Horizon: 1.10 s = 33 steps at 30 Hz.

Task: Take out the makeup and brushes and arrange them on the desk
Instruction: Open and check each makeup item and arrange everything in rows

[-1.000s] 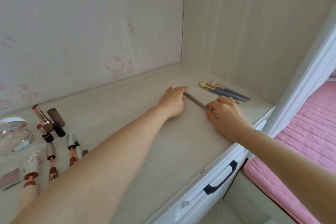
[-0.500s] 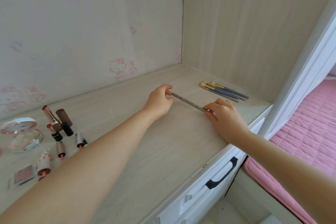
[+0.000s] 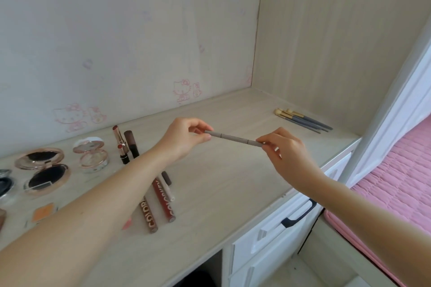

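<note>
Both hands pinch one thin grey pencil [image 3: 234,138] above the desk [image 3: 233,193] at mid-frame: the left hand [image 3: 184,138] grips its left end, the right hand [image 3: 283,150] its right end. Brushes [image 3: 303,120] lie at the upper right by the side wall. Lipsticks [image 3: 123,144], lip gloss tubes [image 3: 161,202] and open compacts [image 3: 44,170] sit at the left.

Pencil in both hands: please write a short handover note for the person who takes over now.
Left hand: pinches one end of the grey pencil.
Right hand: pinches the other end; the pencil is held above the desk.
Done: brushes lie in a group at the far right; compacts, lipsticks and lip gloss tubes lie at the left.
Left: lay the pencil down. Whether more items wait outside the view, I cannot tell.
</note>
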Motion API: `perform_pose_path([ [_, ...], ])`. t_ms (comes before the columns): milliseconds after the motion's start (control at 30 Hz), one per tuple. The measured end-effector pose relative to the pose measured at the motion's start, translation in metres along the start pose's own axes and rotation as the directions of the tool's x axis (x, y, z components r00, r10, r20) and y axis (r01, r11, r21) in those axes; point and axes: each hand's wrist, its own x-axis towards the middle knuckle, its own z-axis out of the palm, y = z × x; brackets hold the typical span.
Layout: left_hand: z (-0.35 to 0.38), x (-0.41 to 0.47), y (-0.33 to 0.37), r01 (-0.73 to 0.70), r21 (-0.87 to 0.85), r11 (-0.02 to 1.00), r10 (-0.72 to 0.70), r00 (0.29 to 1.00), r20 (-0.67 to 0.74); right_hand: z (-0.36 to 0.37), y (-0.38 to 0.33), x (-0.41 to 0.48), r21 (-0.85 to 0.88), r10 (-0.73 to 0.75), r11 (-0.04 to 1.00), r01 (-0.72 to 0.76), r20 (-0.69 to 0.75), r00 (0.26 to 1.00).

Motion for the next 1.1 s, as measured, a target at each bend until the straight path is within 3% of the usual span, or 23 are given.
perform_pose_path([
  [100, -0.023, -0.027, -0.002, 0.025, -0.073, 0.997, -0.024, 1.0, 0.011, 0.003, -0.022, -0.006, 0.049, -0.018, 0.999, 0.019, -0.006, 1.0],
  [267, -0.052, -0.069, -0.015, 0.136, -0.368, 0.92, -0.139, 0.99, 0.016, 0.009, -0.063, -0.019, 0.131, -0.023, 0.991, 0.016, 0.058, 0.998],
  [400, -0.071, -0.094, -0.019, 0.176, -0.576, 0.798, -0.213, 0.977, 0.005, 0.016, -0.096, -0.024, 0.221, 0.002, 0.974, -0.036, 0.151, 0.989],
  [600, -0.09, -0.111, -0.011, 0.096, -0.836, 0.54, -0.32, 0.942, -0.099, 0.035, -0.147, -0.026, 0.345, 0.077, 0.924, -0.164, 0.252, 0.965],
  [767, -0.093, -0.119, -0.003, 0.038, -0.797, 0.603, -0.285, 0.943, -0.17, 0.049, -0.182, -0.022, 0.385, 0.043, 0.909, -0.159, 0.293, 0.955],
  [967, -0.097, -0.126, -0.005, -0.032, -0.811, 0.584, -0.307, 0.916, -0.258, 0.059, -0.202, -0.023, 0.433, 0.024, 0.885, -0.171, 0.323, 0.946],
  [1100, -0.102, -0.131, -0.009, -0.001, -0.728, 0.686, -0.288, 0.918, -0.272, 0.064, -0.206, -0.024, 0.424, -0.021, 0.893, -0.149, 0.371, 0.928],
])
